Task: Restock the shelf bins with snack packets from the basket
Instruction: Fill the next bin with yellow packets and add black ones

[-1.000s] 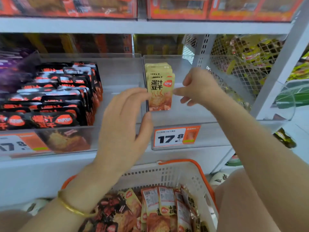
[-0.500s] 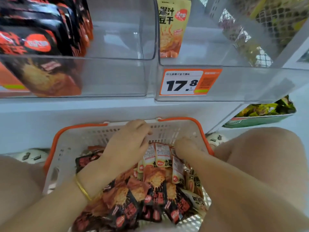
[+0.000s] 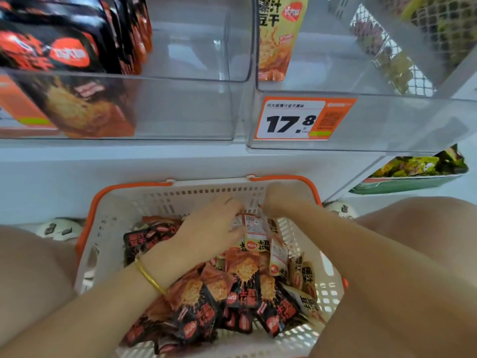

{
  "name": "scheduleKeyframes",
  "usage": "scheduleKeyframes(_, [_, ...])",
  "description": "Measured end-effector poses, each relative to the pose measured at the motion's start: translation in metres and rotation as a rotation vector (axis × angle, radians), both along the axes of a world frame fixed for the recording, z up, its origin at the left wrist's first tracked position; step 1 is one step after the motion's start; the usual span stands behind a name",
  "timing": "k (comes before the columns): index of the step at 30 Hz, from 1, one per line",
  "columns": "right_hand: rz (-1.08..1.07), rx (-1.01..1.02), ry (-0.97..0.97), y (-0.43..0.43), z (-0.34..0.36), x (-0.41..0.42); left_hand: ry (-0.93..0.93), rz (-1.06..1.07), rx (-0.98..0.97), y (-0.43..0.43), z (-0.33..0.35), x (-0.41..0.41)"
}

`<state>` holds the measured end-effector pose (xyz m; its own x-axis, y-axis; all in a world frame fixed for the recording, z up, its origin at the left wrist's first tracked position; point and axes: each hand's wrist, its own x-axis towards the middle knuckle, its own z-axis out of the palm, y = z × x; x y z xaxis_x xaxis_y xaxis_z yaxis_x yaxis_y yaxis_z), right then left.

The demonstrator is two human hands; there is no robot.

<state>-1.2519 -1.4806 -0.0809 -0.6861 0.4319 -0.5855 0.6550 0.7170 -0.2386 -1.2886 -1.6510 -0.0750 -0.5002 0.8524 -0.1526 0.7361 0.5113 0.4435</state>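
Inside basket (image 3: 124,210), yellow packets (image 3: 254,229) between hands (image 3: 211,224) (image 3: 282,200)

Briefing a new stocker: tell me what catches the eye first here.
The orange-rimmed basket heaped with black snack packets dominates low centre, where left grip and right grip meet at yellow packets. Above, the orange 17.8 price tag on a nearly empty clear bin.
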Motion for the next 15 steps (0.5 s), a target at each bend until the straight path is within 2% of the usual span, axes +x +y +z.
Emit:
scheduleKeyframes(2, [-0.151,-0.217,0.030,-0.002,0.022,0.000,0.002,-0.004,-0.030,0.000,0.001,0.006])
scheduleKeyframes(5, [-0.488,-0.664,0.093,-0.010,0.045,0.007,0.174,-0.022,-0.060,-0.001,0.004,0.018])
scheduleKeyframes(8, [-0.595,-0.907,0.115,-0.014,0.064,0.022,0.203,0.010,0.095,-0.001,0.016,0.019])
scheduleKeyframes(10, [-0.511,-0.835,0.180,-0.014,0.077,0.031,0.117,0.064,0.170,-0.002,0.031,0.011])
scheduleKeyframes(12, [-0.288,-0.561,0.279,-0.010,0.091,0.041,-0.033,0.173,0.232,-0.003,0.050,-0.001])
scheduleKeyframes(13, [-0.208,-0.502,0.346,-0.008,0.099,0.046,-0.110,0.209,0.270,-0.004,0.062,-0.006])
scheduleKeyframes(15, [-0.102,-0.586,0.412,-0.010,0.118,0.054,-0.271,0.237,0.368,-0.003,0.090,-0.011])
